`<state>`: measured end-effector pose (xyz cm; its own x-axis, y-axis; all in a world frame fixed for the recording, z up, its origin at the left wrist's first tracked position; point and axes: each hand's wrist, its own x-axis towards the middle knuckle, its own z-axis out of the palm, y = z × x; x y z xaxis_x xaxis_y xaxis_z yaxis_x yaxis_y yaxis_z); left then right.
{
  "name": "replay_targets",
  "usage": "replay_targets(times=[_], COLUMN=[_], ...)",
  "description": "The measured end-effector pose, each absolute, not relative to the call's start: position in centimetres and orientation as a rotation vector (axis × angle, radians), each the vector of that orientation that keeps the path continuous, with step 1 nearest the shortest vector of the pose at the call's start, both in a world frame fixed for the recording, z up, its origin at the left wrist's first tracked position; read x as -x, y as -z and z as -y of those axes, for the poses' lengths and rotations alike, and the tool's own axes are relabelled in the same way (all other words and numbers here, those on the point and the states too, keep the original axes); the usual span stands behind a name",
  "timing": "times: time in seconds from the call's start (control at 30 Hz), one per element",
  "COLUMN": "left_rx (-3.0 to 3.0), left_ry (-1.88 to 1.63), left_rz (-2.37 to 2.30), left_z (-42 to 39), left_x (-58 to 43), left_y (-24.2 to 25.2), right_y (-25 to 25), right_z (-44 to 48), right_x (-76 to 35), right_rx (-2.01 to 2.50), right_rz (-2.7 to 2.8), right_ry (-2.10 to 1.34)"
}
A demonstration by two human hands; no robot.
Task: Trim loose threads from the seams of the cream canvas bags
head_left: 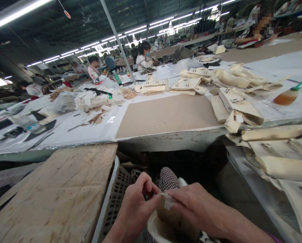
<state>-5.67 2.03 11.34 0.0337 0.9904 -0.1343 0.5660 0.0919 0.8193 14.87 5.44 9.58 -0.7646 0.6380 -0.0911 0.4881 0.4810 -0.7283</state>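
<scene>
A cream-coloured leather-like piece (157, 226) is held low over my lap, at the bottom centre of the head view. My left hand (138, 202) pinches its upper edge between thumb and bent fingers. From the right, my right hand (193, 202) lies along the same edge, its fingers pressed on the piece beside a small pale tab (169, 203). The two hands nearly meet at this edge. Part of the piece's lower side is cut off by the frame.
A brown board (166, 114) lies on the white worktable (95, 133), with cream bag pieces (186, 84) behind it. At right are a glue bottle (286, 97) and stacked pieces (287, 165). A basket (118, 189) and wooden board (57, 189) stand left. Several people sit beyond.
</scene>
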Motion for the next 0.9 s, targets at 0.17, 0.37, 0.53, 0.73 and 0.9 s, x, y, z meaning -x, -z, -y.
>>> replay_targets(times=[0.17,0.37,0.53,0.73,0.9], left_rx=[-1.532,-1.597,-1.588,-1.542,-1.540], left_ry=[-0.717,-0.703,-0.714,-0.746,-0.749], left_rz=[-1.595,-1.644,-1.625,-1.595,-1.610], left_z=[-1.8,-1.9,-2.2,-2.3,-2.0], left_x=[5.9,5.8,5.6,5.4,5.6], left_y=[-11.3,-11.2,-11.3,-11.2,-11.1], right_y=[-10.2,-8.7,-7.5,-7.4,-7.2], right_z=[-6.2,-5.8,-5.4,-4.7,-4.2], right_x=[-14.5,-13.8,-13.5,-13.6,-14.2], right_rx=[0.972,0.920,0.869,0.770,0.846], right_rz=[2.308,2.451,2.386,2.379,2.512], right_ry=[-1.334,-0.995,-0.835,-0.579,-0.467])
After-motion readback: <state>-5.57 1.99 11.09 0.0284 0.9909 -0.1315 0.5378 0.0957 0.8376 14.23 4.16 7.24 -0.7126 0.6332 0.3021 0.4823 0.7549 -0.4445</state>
